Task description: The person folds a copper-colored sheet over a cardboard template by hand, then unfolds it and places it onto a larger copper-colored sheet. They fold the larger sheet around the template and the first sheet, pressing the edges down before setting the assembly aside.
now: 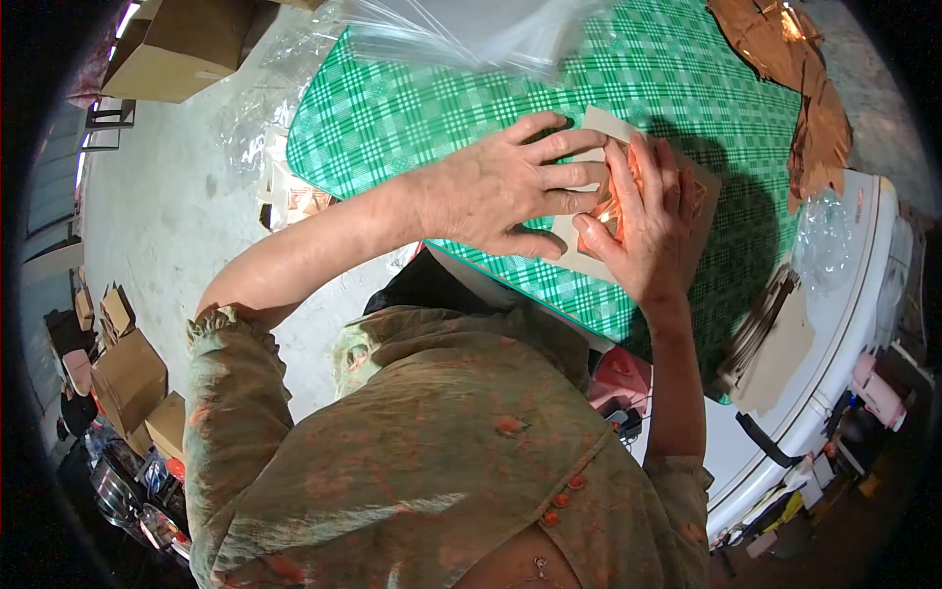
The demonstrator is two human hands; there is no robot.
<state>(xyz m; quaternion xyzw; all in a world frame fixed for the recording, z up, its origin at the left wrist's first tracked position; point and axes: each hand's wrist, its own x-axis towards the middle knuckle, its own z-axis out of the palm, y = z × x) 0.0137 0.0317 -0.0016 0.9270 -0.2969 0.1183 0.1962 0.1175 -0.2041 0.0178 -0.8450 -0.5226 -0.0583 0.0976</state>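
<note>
Both hands w/ fingers spread, pressing flat on a card lying on the green checked tablecloth. Left hand palm-down over the card's near-left part; right hand open over its middle, covering an orange piece on the card. Neither hand grips. Card's long axis can't be told, mostly hidden. Clear plastic bags at the far edge of the cloth, contents not visible. Cardboard boxes on the floor, well apart. Stack of cards to the right.
</note>
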